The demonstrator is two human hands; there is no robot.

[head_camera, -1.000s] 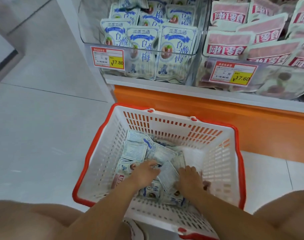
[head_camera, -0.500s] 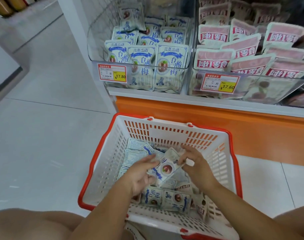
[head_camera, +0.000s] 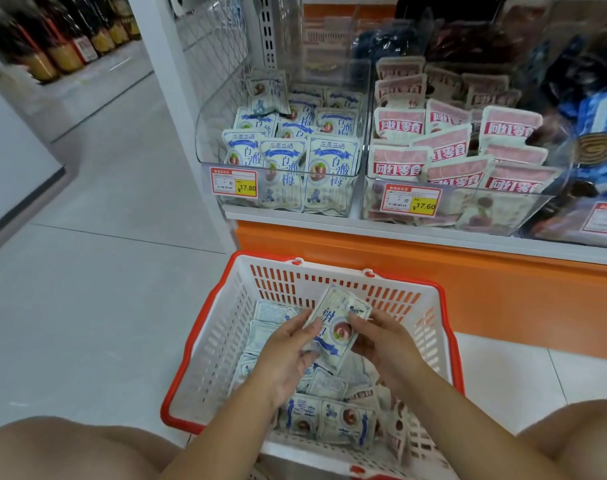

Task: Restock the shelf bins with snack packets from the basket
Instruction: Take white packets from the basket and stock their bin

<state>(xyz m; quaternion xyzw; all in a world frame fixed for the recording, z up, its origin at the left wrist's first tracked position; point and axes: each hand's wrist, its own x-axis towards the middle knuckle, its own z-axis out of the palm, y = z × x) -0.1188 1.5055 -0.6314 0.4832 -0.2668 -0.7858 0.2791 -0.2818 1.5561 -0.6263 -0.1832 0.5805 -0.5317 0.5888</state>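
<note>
A white basket with a red rim (head_camera: 205, 320) stands on the floor before the shelf, holding several blue-and-white snack packets (head_camera: 329, 420). Above it, my left hand (head_camera: 288, 355) and my right hand (head_camera: 385, 344) grip one blue-and-white packet (head_camera: 336, 323) by its two sides, tilted, with its printed face up. On the shelf, a clear bin (head_camera: 208, 140) holds the same blue-and-white packets upright. The clear bin next to it (head_camera: 523, 209) holds pink-labelled packets (head_camera: 399, 164).
An orange base panel (head_camera: 468, 289) runs under the shelf behind the basket. Dark packets (head_camera: 485, 39) sit higher up. Bottles (head_camera: 63, 46) line a far shelf at top left. Grey floor (head_camera: 87, 271) stretches left. My knees show at both lower corners.
Both hands have lifted out of the pile with one blue-and-white packet and raised it above the basket. The view has tilted up, showing more of the shelf.
</note>
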